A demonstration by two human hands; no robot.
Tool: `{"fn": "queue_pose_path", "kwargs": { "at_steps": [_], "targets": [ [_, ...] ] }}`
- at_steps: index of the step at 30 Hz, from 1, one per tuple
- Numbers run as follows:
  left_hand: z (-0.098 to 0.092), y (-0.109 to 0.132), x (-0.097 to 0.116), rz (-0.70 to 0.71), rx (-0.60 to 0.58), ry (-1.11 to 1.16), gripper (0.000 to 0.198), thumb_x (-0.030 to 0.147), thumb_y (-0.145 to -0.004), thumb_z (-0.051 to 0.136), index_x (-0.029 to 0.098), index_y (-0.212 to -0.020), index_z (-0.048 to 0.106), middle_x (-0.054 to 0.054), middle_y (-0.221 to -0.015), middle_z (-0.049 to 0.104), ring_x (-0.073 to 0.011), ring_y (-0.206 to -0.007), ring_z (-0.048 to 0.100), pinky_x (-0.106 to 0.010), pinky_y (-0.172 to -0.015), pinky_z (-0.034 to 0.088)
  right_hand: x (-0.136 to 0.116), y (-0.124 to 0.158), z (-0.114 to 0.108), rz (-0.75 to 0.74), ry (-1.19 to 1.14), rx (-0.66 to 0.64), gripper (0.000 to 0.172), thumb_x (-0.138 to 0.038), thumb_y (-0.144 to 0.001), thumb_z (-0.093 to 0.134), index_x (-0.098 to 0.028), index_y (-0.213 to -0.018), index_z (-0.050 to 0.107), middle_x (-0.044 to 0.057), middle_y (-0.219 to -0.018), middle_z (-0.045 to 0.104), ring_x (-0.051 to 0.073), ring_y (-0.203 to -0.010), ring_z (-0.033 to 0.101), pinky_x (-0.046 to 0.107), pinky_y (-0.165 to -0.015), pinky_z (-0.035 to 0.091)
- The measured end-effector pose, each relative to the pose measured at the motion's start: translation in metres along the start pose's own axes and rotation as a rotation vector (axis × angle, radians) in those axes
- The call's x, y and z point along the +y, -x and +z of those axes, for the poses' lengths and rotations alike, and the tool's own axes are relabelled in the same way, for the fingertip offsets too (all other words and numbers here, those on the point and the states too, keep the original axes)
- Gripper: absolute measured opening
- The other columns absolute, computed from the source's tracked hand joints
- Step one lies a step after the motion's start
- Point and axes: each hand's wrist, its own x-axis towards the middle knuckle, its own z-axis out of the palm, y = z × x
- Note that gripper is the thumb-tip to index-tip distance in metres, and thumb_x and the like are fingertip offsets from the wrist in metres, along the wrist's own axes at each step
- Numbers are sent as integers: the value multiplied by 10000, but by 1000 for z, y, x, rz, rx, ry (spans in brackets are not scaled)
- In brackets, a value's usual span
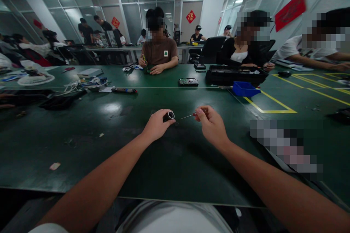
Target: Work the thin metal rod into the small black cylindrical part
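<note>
My left hand [157,124] is closed round a small black cylinder with a silver rim [169,115], held just above the dark green table [115,153]. My right hand [211,123] pinches the reddish handle of a thin screwdriver [191,115]. Its fine metal tip points left toward the cylinder's open end, a short gap away. Both forearms reach forward from the near edge.
A blue bin [244,89] and a black case [235,74] sit at the right by yellow floor-tape lines. A circuit board [188,82], a marker-like tool [124,90] and cables [76,86] lie further back. People sit across the table working.
</note>
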Motion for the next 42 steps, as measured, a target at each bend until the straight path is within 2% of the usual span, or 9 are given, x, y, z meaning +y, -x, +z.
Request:
{"fn": "queue_pose_path", "kwargs": {
  "at_steps": [5, 8, 12, 15, 19, 23, 29, 38, 42],
  "targets": [
    [3, 1, 2, 29, -12, 59, 412, 225, -927, 605, 201, -1334, 550, -92, -1327, 626, -237, -1215, 584, -405, -1062, 446, 0, 0, 0, 1, -12, -8, 225, -413, -975, 507, -216, -941, 611, 41, -811, 685, 205, -759, 640, 356, -715, 471],
    [4, 2, 5, -15, -16, 61, 344, 273, -958, 541, 179, -1288, 531, -108, -1254, 636, -240, -1146, 604, -410, -1014, 468, 3, 0, 1, -7, -18, -2, 228, -413, -974, 509, -212, -944, 614, 41, -813, 686, 205, -756, 644, 358, -717, 473],
    [5, 2, 7, -79, -67, -4, 320, 425, -957, 540, 182, -1163, 570, -101, -1087, 668, -246, -977, 636, -398, -876, 508, 7, -1, 2, -7, -36, 2, 238, -423, -973, 514, -210, -952, 617, 44, -821, 688, 210, -761, 648, 365, -721, 478],
    [7, 2, 5, -70, -123, -84, 276, 417, -936, 582, 192, -1093, 611, -94, -1063, 678, -253, -970, 638, -390, -839, 507, 9, -1, 2, -6, -46, -6, 238, -427, -974, 517, -212, -963, 618, 45, -831, 690, 211, -765, 648, 367, -721, 479],
    [11, 3, 4, 3, -209, -216, 264, 331, -955, 546, 215, -1171, 645, -88, -1132, 670, -258, -1036, 634, -389, -862, 501, 7, -1, 2, -8, -31, -9, 242, -429, -973, 515, -210, -959, 617, 48, -833, 692, 213, -768, 651, 369, -724, 481],
    [16, 2, 6, 51, -243, -374, 357, 400, -974, 512, 252, -1275, 634, -87, -1117, 662, -269, -1028, 641, -381, -811, 514, 5, -1, 2, 1, -24, -6, 246, -433, -969, 517, -210, -948, 617, 49, -825, 694, 214, -768, 654, 368, -726, 480],
    [18, -3, 10, 91, -308, -492, 326, 410, -960, 547, 229, -1194, 684, -95, -1108, 669, -280, -1002, 650, -362, -765, 515, 6, -1, 3, -4, -58, -17, 243, -434, -965, 526, -209, -953, 615, 51, -845, 693, 208, -772, 652, 362, -729, 490],
    [3, -7, -5, 70, -240, -365, 307, 386, -934, 566, 257, -1167, 718, -56, -1154, 736, -270, -1044, 668, -385, -852, 521, 8, -1, 2, -6, -44, -49, 249, -441, -971, 519, -213, -958, 618, 49, -847, 695, 204, -773, 650, 364, -739, 493],
    [-8, -9, -13, 43, -148, -223, 312, 387, -934, 561, 262, -1148, 749, -45, -1199, 739, -258, -1086, 669, -389, -930, 503, 7, 0, 2, -1, -20, -63, 241, -431, -968, 516, -213, -945, 618, 47, -831, 696, 203, -768, 651, 362, -736, 488]
  ]
}}
